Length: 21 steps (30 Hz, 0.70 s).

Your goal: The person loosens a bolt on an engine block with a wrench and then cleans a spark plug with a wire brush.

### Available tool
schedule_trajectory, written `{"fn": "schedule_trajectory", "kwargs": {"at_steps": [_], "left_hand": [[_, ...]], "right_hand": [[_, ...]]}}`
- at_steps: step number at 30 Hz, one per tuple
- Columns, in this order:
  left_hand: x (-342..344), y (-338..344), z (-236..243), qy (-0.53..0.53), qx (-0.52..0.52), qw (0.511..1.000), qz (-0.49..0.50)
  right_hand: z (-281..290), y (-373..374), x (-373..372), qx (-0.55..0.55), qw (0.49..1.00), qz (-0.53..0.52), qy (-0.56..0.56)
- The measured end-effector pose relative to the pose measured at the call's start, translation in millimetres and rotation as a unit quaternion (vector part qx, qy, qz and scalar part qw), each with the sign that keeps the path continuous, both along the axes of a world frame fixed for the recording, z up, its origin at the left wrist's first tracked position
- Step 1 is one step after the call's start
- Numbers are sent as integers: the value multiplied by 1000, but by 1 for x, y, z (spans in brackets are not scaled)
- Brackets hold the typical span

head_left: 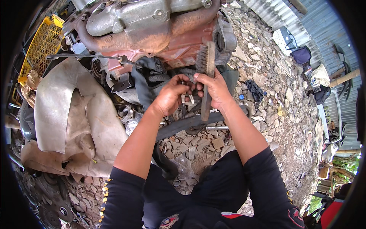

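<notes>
Head view: left hand (170,96) pinches small metal part (183,98) between thumb and fingers; right hand (220,90) grasps brush (210,66) by its wood, just right of the left fingertips, bristles above them and apart from the part. Judged: work under way, both items in hand; amount done or left too fine to tell. Writing: raised characters on engine (133,41), beyond the fingers, not clearly legible.

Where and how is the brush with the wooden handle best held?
The brush is probably best gripped by its bare handle, coming from the right, as the right hand does: bristles face left, only along the upper part.
</notes>
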State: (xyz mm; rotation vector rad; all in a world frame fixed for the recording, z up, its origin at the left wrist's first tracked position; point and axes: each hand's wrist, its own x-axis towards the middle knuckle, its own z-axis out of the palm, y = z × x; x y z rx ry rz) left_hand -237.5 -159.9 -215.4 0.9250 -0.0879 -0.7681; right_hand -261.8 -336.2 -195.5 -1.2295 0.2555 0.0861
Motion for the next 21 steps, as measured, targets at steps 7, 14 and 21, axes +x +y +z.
{"fn": "schedule_trajectory", "kwargs": {"at_steps": [7, 14, 21], "left_hand": [[2, 1, -9, -8, 0, 998, 67], [13, 5, -29, 31, 21, 997, 71], [10, 0, -13, 82, 72, 990, 89]], "right_hand": [[1, -11, -7, 43, 996, -22, 72], [-2, -25, -6, 39, 993, -32, 107], [-11, -36, -8, 14, 995, -17, 99]]}}
